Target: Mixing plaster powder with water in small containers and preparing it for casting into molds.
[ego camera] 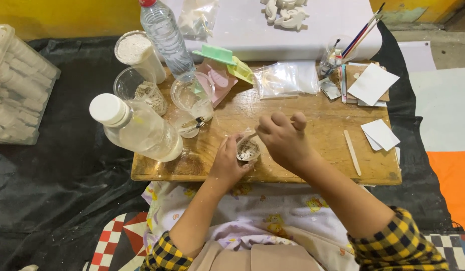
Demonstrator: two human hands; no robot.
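**Small cup held and stirred on the board**

The left hand [227, 163] was wrapped around a small cup [248, 150], fingers curled on its near and left sides, thumb by the rim. The cup stood upright on the wooden board [313, 125], near its front edge, and held a pale, flaky white mix.

The right hand [284, 138] sat just right of and above the cup, fingers bent and pressed together in a pinch on a thin stick [247, 136]. The stick slanted down toward the cup's mouth; whether its tip touched the mix could not be told.

To the right of the right hand, apart from it, a flat wooden stick [352, 152] lay on the board. Further right lay white cards [380, 134].

Left of the left hand, a large clear bottle [134, 128] with a white cap lay tilted across the board's left end. Just beyond the hands stood a clear glass [192, 95] and a smaller glass dish [187, 124].

Further out on the left: a glass jar [142, 90] with pale lumps, a tub [137, 52] of white powder, and an upright water bottle [164, 35]. Beyond the right hand lay a clear plastic bag [285, 79] and a green and pink mould [225, 62]. At the far right stood a cup of brushes [338, 52], with white cast shapes [287, 12] farthest off on a white sheet.
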